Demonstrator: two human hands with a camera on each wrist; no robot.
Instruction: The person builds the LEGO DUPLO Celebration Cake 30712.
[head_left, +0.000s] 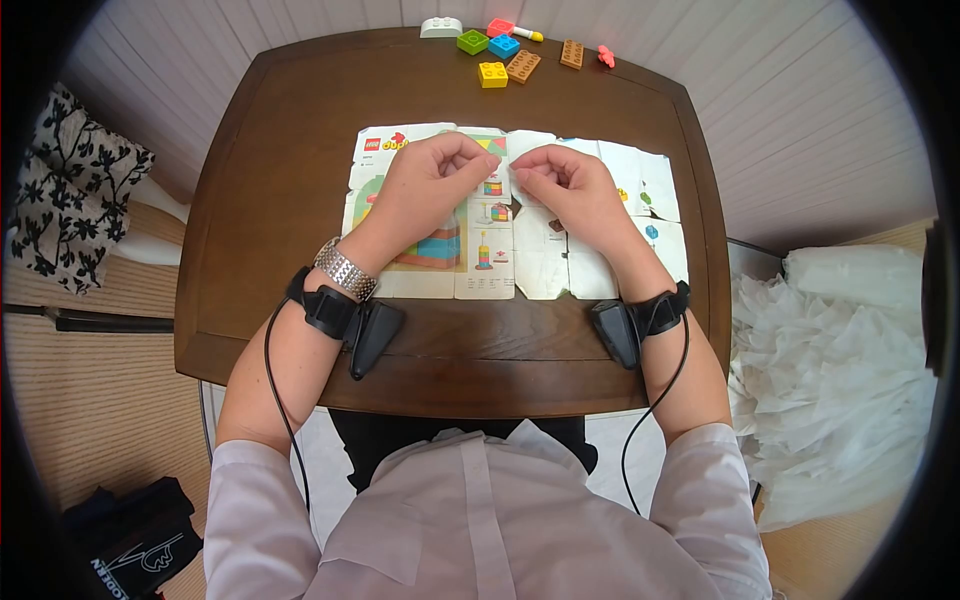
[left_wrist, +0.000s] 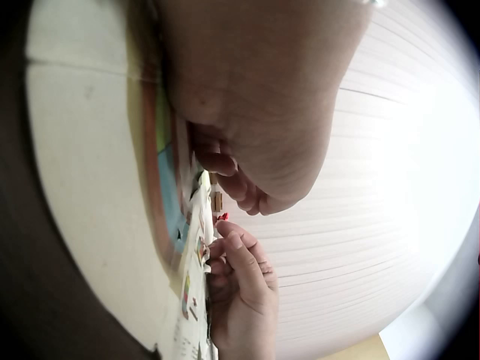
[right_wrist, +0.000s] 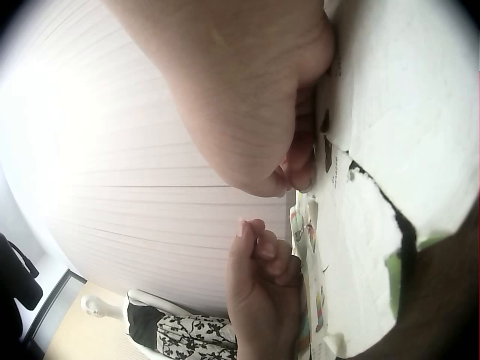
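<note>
A creased, torn toy-brick instruction sheet [head_left: 590, 265] lies spread on the dark wooden table [head_left: 270, 180], printed with pictures of stacked bricks. Over its left half is my left hand [head_left: 420, 190], fingers loosely curled and thumb near the index fingertip. My right hand [head_left: 575, 195] is over the right half in a similar curl, its fingertips a short way from the left ones. Nothing shows between the fingers of either hand. In the right wrist view the left hand [right_wrist: 266, 292] appears beside the sheet; the left wrist view shows the right hand [left_wrist: 247, 292] close by it.
Along the far table edge lie a yellow brick [head_left: 492, 75], a green brick [head_left: 472, 42], a blue brick [head_left: 504, 46], a white piece [head_left: 441, 28], brown plates [head_left: 523, 66] and a small pink piece [head_left: 606, 56]. White ruffled fabric [head_left: 830, 390] stands at the right.
</note>
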